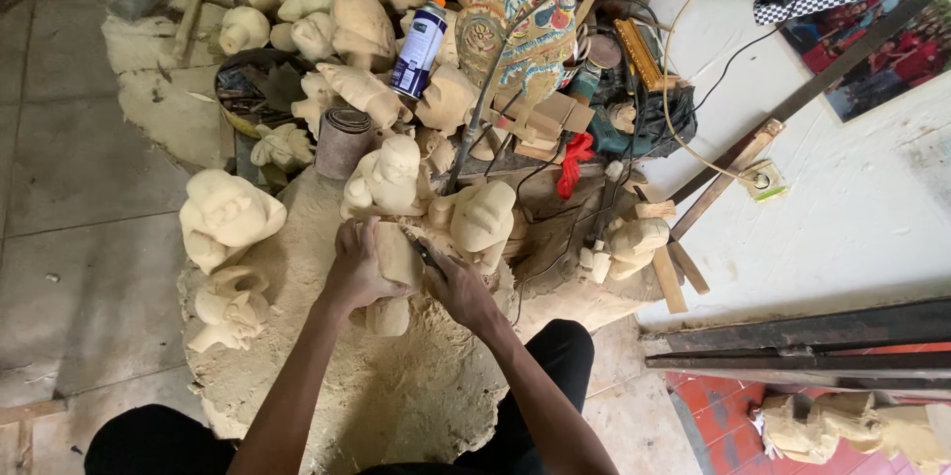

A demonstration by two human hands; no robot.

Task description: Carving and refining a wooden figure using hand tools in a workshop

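Note:
My left hand (355, 267) grips a pale, unfinished wooden carving (396, 255), pressing it down over a heap of sawdust (327, 376). My right hand (458, 287) holds a thin dark carving tool (428, 255), whose tip touches the carving's right side. The lower part of the carving (386, 316) shows below my left hand. Just beyond my hands stand two other pale carved figures, one (384, 178) at centre and one (482, 219) to the right.
More pale carved figures lie at the left (226, 217), lower left (230, 307) and in a pile at the top (327, 19). A spray can (419, 47), a sandpaper roll (344, 141), a painted flat puppet (530, 29), cables and wood offcuts crowd the back. Planks (792, 336) lie at the right.

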